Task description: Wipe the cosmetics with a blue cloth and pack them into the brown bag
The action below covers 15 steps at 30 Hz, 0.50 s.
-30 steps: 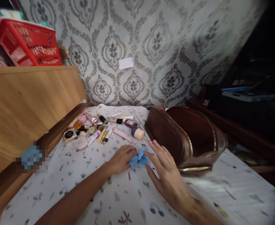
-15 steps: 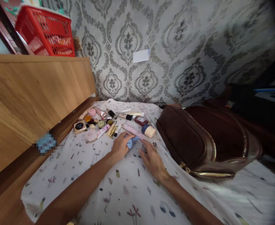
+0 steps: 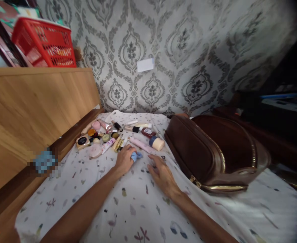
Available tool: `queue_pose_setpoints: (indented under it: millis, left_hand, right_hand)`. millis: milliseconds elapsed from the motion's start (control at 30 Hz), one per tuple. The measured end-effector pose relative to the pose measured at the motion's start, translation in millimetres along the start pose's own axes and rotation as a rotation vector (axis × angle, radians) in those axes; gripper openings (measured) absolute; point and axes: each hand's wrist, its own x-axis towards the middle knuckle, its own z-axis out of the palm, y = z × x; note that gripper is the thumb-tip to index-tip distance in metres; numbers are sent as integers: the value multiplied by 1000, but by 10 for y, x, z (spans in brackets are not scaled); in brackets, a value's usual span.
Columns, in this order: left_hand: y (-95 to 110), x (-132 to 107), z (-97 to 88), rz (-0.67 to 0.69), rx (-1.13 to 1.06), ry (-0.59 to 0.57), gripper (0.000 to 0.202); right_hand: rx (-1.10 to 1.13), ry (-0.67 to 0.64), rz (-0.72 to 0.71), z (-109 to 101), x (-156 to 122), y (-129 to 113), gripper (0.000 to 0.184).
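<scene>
My left hand [image 3: 124,160] is closed around a small light-blue soft item [image 3: 135,156], perhaps a cloth; much of it is hidden by the fingers. To its right, my right hand [image 3: 162,174] hovers low over the printed sheet with its fingers apart and nothing in them. Just beyond both hands lies a long pink tube [image 3: 141,144], beside a cream bottle with a dark blue cap [image 3: 156,143]. Gold-coloured tubes [image 3: 118,143], a round pink compact [image 3: 95,151] and a square compact [image 3: 83,142] lie to the left among several other cosmetics.
A brown leather bag [image 3: 189,152] with gold zips stands unzipped on the right. Along the left runs a wooden headboard [image 3: 42,101], with a red basket [image 3: 43,42] on top. Patterned wallpaper [image 3: 161,50] covers the wall behind the sheet [image 3: 87,199].
The blue item has come away from my right fingertips and is bunched in my left hand. A gap has opened between the hands. The view has turned slightly right.
</scene>
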Motion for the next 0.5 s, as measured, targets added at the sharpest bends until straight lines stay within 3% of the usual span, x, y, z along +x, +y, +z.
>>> queue_pose_setpoints:
  millis: [300,500]
  left_hand:
    - [-79,55,-145,-62,75,62,29]
    - [-466,243,-429,-213,180,163,33]
  right_hand:
    - [-4,39,1,28,27,42,43]
    - [11,9,12,-19,17,25,40]
